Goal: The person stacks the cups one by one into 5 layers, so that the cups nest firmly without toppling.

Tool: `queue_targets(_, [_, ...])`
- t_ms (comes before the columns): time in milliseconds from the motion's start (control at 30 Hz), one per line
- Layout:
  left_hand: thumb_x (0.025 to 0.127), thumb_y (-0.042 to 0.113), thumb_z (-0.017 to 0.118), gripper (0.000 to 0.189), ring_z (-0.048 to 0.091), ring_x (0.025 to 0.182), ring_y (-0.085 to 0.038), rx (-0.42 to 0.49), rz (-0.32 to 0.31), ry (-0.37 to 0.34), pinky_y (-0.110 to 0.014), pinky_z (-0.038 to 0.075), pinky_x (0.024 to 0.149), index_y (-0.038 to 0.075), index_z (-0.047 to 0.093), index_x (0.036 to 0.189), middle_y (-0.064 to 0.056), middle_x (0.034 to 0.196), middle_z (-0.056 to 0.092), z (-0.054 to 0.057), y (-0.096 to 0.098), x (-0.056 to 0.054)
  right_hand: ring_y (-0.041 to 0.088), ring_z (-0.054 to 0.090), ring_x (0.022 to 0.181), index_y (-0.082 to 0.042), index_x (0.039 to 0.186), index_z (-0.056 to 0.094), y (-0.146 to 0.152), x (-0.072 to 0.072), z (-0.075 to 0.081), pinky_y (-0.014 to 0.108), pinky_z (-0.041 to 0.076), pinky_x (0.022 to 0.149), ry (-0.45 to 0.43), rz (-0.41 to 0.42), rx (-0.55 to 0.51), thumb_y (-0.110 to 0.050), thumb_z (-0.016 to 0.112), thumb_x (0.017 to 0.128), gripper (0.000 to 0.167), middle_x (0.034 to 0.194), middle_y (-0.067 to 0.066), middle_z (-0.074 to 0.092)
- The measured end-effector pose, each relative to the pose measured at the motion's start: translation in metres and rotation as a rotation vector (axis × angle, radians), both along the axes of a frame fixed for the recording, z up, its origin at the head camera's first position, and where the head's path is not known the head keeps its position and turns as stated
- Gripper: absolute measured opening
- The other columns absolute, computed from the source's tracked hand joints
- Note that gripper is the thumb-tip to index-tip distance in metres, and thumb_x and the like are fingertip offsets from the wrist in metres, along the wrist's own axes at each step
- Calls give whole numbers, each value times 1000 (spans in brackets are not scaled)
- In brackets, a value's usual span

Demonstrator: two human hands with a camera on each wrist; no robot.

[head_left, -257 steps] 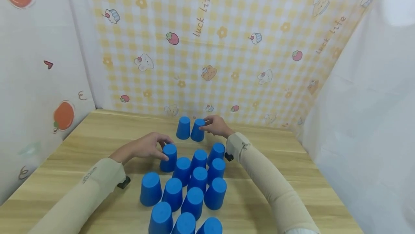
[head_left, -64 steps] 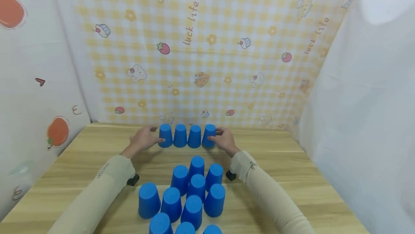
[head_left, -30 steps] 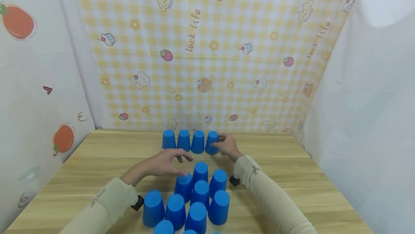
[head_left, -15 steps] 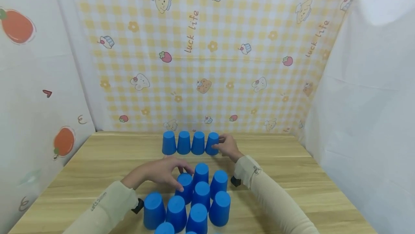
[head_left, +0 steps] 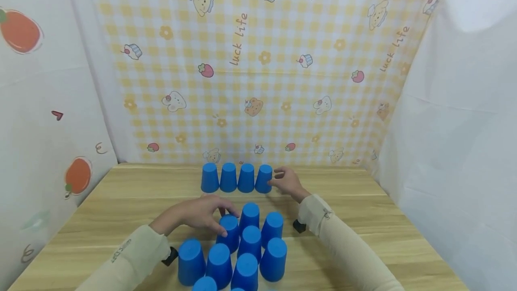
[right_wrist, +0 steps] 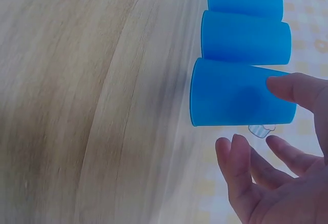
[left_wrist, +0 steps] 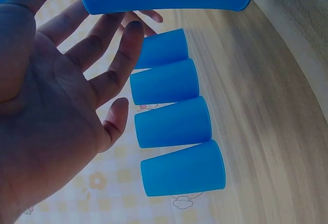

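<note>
Left hand [head_left: 203,212] grips a blue cup [head_left: 232,236] between thumb and fingers; right hand [head_left: 289,182], fingers relaxed, hangs beside the end cup [head_left: 264,178], thumb contact unclear. Both look light, stiff, smooth, maybe slippery, hardly fragile; side walls suit a pinch. Both stand upside down, insides hidden.

The cups [head_left: 249,242] are one solid blue. Pale yellow-brown wood grain streaks the tabletop [head_left: 343,228]. The back cloth [head_left: 282,31] is checked yellow and white, printed with pink strawberries [head_left: 206,70], orange-yellow flowers [head_left: 166,32] and blue-striped cupcakes [head_left: 305,61]. The left cloth [head_left: 36,82] is white with orange-red fruits [head_left: 22,33] — its faint smudge [head_left: 37,218] looks greenish, perhaps. The right cloth [head_left: 452,156] is white — the sleeves [head_left: 347,246] beige.
</note>
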State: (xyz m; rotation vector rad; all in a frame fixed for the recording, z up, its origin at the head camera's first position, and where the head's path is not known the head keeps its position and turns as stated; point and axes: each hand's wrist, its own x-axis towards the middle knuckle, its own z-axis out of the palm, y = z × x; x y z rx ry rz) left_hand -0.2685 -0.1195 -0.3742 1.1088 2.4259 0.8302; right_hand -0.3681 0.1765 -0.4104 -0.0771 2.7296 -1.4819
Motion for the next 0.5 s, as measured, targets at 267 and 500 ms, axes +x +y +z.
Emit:
queue_targets(267, [85,36,79,46,57,106,-10,-11,29,-7,-48,49,92,19,67,125,15,119,63,-2,-1,-1,37,65,108,-2,128,59,8,7,4,46,59,73,11,10,6,-21,75,87,48,125,23,63])
queue_targets(500, [84,37,79,44,57,105,-9,-19,54,-13,-39,50,88,23,67,124,17,117,63,-4,-1,-1,33,66,105,-2,124,62,11,20,9,46,58,72,14,63,12,-18,73,88,41,119,17,68])
